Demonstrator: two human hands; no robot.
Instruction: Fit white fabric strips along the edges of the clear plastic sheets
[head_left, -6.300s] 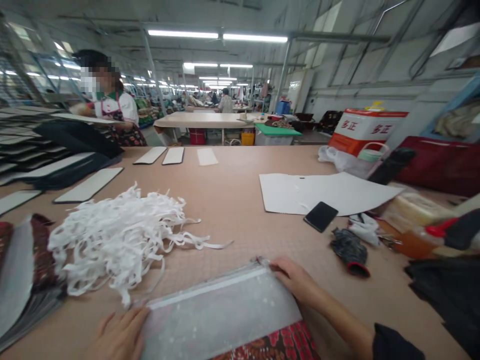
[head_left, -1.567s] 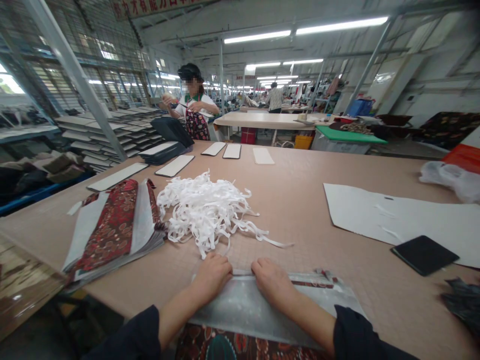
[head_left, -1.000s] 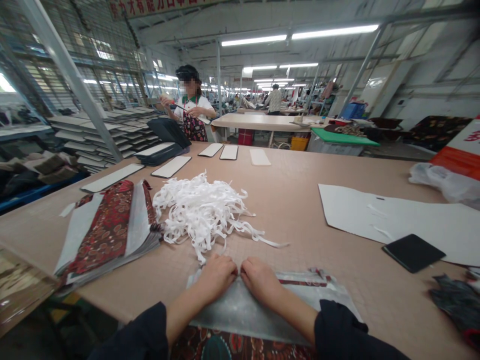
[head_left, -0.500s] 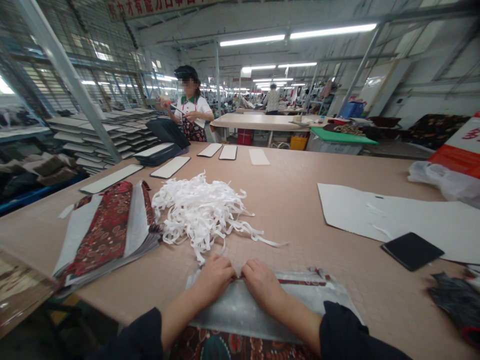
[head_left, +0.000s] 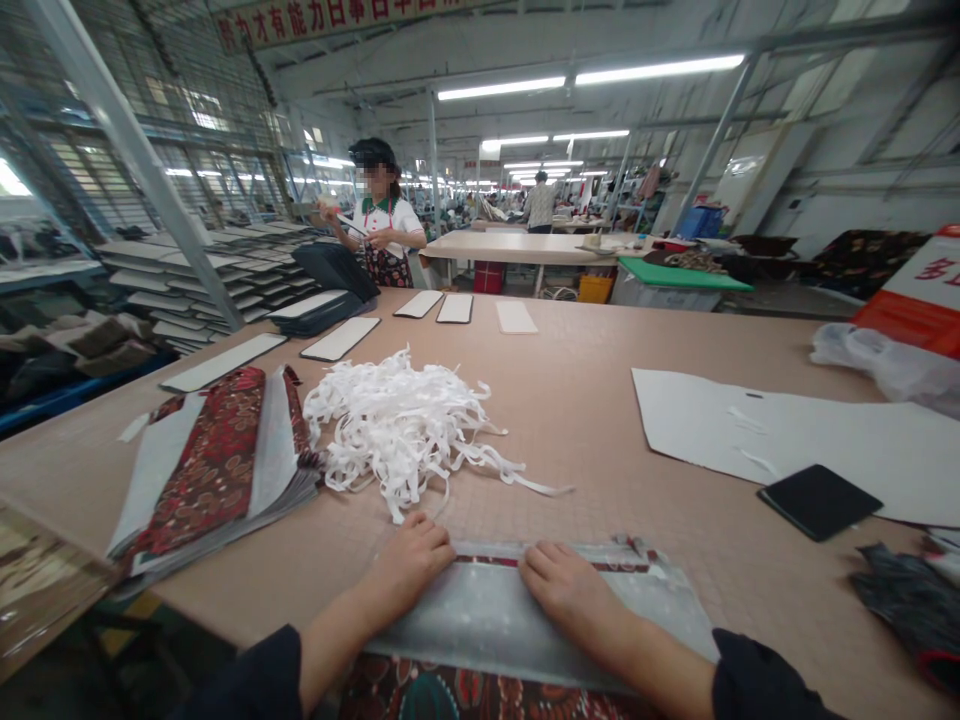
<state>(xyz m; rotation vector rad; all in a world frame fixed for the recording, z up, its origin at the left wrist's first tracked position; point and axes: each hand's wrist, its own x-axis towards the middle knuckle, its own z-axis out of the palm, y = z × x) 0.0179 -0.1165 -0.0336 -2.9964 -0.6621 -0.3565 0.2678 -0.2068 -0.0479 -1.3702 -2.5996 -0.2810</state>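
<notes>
In front of me lies a grey-backed fabric piece [head_left: 487,610] with a narrow red patterned strip [head_left: 487,561] along its far edge. My left hand [head_left: 416,562] is at the left end of that strip, fingers bent together on the fabric; the fingertips are partly hidden. Further right, my right hand [head_left: 564,585] rests on the same strip with its fingers curled down against the cloth. Between the hands the strip shows uncovered. Brown-red patterned cloth [head_left: 480,692] shows below the near edge. A tangled heap of white tape strips [head_left: 405,425] lies just beyond my left hand.
A stack of patterned fabric pieces [head_left: 210,465] lies left on the table [head_left: 570,400]. To the right are a white board [head_left: 697,425], a black panel [head_left: 821,502] and a dark crumpled bag [head_left: 904,605]. A co-worker [head_left: 382,220] stands beyond the table's far left.
My hands have moved apart along the strip, the left one leftward and the right one rightward. More of the red strip shows between them.
</notes>
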